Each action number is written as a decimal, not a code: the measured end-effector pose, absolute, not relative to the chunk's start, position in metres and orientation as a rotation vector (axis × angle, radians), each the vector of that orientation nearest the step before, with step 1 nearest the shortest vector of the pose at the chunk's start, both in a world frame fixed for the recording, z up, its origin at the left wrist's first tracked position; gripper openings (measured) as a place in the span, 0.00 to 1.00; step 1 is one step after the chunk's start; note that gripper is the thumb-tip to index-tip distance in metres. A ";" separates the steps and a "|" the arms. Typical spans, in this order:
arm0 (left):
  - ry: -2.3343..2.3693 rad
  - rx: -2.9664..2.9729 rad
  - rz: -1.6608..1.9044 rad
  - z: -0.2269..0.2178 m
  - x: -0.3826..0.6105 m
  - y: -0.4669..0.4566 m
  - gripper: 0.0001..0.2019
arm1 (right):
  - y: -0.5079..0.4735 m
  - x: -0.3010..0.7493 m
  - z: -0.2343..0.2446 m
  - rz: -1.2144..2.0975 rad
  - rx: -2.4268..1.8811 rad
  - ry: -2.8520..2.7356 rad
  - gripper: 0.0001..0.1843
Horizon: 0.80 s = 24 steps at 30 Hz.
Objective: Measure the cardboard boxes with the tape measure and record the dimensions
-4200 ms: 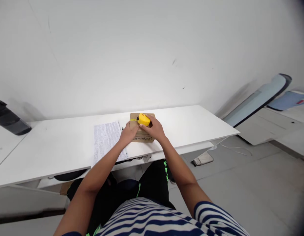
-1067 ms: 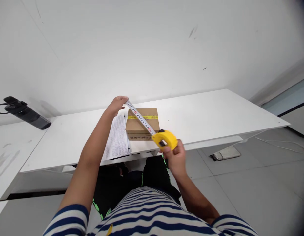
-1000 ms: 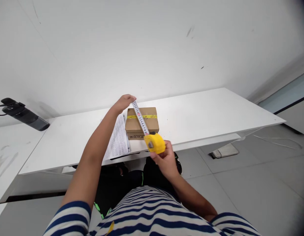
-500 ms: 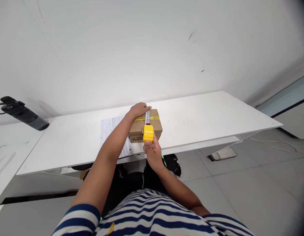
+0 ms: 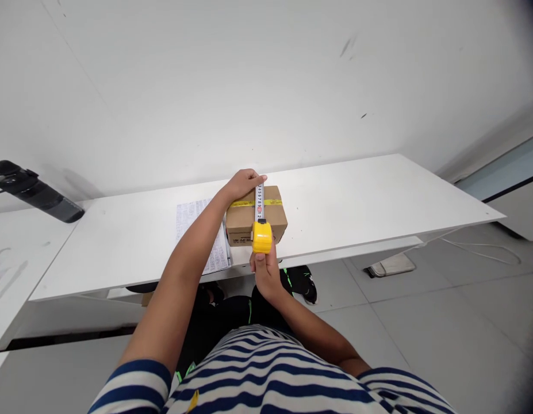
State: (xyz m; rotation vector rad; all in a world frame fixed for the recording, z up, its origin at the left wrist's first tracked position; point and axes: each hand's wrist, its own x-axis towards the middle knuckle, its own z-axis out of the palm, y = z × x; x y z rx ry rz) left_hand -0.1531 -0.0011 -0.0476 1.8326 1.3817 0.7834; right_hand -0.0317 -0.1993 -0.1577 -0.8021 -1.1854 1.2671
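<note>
A brown cardboard box (image 5: 275, 214) with a yellow strip of tape across its top sits near the front edge of the white table. Over the box stretches the metal blade (image 5: 260, 198) of a yellow tape measure (image 5: 262, 237). My right hand (image 5: 267, 271) is closed around the tape measure's case at the near side of the box. At the box's far edge, my left hand (image 5: 245, 183) pinches the end of the blade, which the fingers partly hide.
Sheets of printed paper (image 5: 191, 215) lie left of the box, partly under my left forearm. A dark bottle (image 5: 37, 192) stands at the far left of the white table (image 5: 356, 201), near the wall. Below, a cable (image 5: 482, 246) runs over the floor.
My left hand has moved a little away from me, and more of the blade now shows between it and the case. The right hand keeps its hold; the view has shifted slightly.
</note>
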 end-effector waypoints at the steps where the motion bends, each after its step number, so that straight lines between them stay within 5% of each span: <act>1: 1.367 1.820 0.751 -0.044 -0.154 -0.003 0.18 | -0.202 -0.032 -0.160 1.264 -0.801 -1.174 0.43; 5: 1.355 1.844 0.730 -0.024 -0.160 -0.014 0.16 | -0.211 -0.033 -0.176 1.235 -0.833 -1.121 0.33; 12: 1.401 1.811 0.924 0.007 -0.194 -0.094 0.17 | -0.206 -0.006 -0.187 1.430 -0.841 -0.905 0.38; 17: 1.469 1.642 0.769 -0.032 -0.190 -0.179 0.19 | -0.200 0.029 -0.182 1.844 -0.647 -0.672 0.40; 24: 1.667 1.764 0.546 -0.106 -0.139 -0.218 0.21 | -0.206 0.023 -0.205 1.670 -0.819 -0.597 0.30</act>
